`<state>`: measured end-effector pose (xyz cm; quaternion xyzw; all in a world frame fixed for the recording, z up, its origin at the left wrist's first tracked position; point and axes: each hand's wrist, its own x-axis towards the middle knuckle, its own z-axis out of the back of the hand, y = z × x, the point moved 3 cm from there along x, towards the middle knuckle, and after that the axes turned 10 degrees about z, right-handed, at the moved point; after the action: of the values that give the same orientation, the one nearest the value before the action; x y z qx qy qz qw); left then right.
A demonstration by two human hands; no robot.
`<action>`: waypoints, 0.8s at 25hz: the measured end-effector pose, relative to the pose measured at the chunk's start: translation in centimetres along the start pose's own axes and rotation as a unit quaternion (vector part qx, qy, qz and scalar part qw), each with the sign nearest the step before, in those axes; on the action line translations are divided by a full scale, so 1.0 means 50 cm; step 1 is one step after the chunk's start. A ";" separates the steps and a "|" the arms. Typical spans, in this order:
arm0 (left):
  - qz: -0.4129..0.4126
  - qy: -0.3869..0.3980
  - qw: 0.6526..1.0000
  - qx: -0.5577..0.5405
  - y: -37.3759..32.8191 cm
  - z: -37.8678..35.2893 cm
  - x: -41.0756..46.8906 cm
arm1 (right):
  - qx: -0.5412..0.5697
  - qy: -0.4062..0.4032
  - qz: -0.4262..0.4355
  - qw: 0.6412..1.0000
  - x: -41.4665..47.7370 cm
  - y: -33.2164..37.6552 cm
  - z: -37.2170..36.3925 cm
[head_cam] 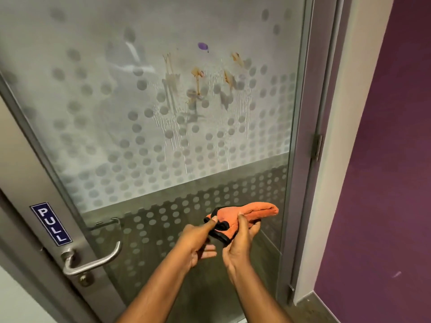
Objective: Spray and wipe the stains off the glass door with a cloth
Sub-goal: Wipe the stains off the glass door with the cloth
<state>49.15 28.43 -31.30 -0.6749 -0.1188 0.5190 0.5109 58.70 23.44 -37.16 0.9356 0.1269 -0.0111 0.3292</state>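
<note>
The glass door [105,113] fills the view, frosted with a grey dot pattern. Brown stains [198,78] and a purple blot [202,46] sit on its upper middle, with wet streaks [172,134] running down below them. An orange cloth [254,212] with a black edge is folded in front of the lower glass. My right hand [238,243] cups it from underneath. My left hand [198,238] pinches its black-edged corner between thumb and forefinger. No spray bottle is in view.
A metal lever handle [93,262] and a blue PULL sign [51,223] sit on the door's left stile. The grey door frame [303,159] with a hinge [317,148] runs down the right, beside a white jamb and a purple wall [384,159].
</note>
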 end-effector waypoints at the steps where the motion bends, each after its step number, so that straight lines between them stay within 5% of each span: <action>1: -0.060 -0.079 0.994 0.036 -0.022 0.025 0.010 | -0.020 -0.002 0.031 0.999 0.015 0.000 -0.014; 3: -0.226 -0.244 0.937 0.107 -0.083 0.085 0.012 | -0.108 0.025 0.116 0.987 0.037 0.002 -0.051; 5: -0.413 -0.366 0.819 0.156 -0.157 0.141 -0.015 | -0.228 0.050 0.198 0.952 0.049 -0.009 -0.096; 7: -0.523 -0.437 0.713 0.164 -0.228 0.193 -0.035 | -0.305 0.066 0.274 0.910 0.049 -0.029 -0.143; 9: -0.579 -0.476 0.646 0.145 -0.291 0.240 -0.040 | -0.359 0.096 0.368 0.852 0.040 -0.048 -0.189; 14: -0.630 -0.534 0.545 0.142 -0.399 0.324 -0.029 | -0.488 0.260 0.532 0.641 0.049 -0.095 -0.285; 20: -0.627 -0.588 0.483 0.165 -0.429 0.324 0.001 | -0.442 0.321 0.659 0.517 0.096 -0.102 -0.312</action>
<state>43.80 47.29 -12.93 0.1376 -0.6955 0.3466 0.6142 61.13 38.06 -28.57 0.4256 -0.4402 0.5674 0.5506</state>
